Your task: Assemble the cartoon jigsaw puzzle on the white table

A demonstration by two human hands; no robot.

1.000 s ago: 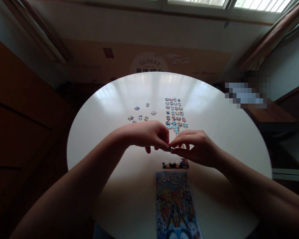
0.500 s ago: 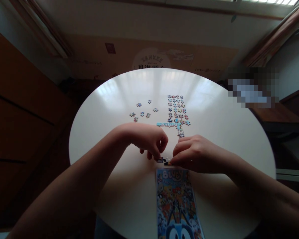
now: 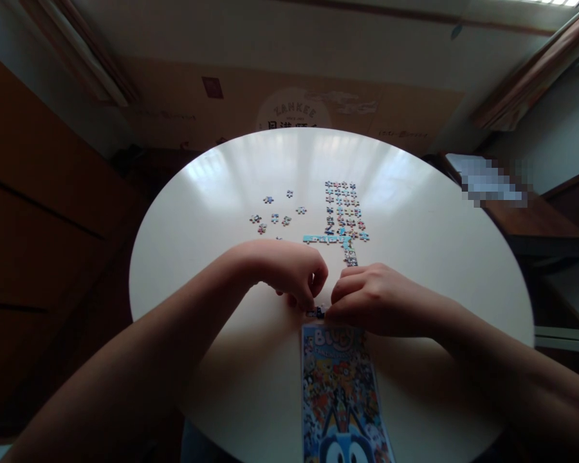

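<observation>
My left hand (image 3: 299,275) is curled, its thumb and fingers pinched down on a small dark puzzle piece (image 3: 311,314). Close by on the right, my right hand (image 3: 367,297) grips another puzzle piece (image 3: 320,312) at its fingertips, mostly covered by the fingers. The two pieces lie side by side on the table and look to be touching. Just below them rests a picture sheet (image 3: 342,392) with "Bluey" lettering. Above my hands, a joined strip of border pieces (image 3: 325,239) runs across and turns down at its right end toward my right hand.
Several loose puzzle pieces (image 3: 275,218) are scattered left of centre on the white oval table (image 3: 197,212). Rows of sorted pieces (image 3: 342,199) stand behind the strip. A wooden bench (image 3: 521,218) with a blurred pale object is at the right. Cardboard (image 3: 164,96) leans behind the table.
My right hand has shifted slightly left, bringing its piece closer to the one under my left hand. The view has tilted a little.
</observation>
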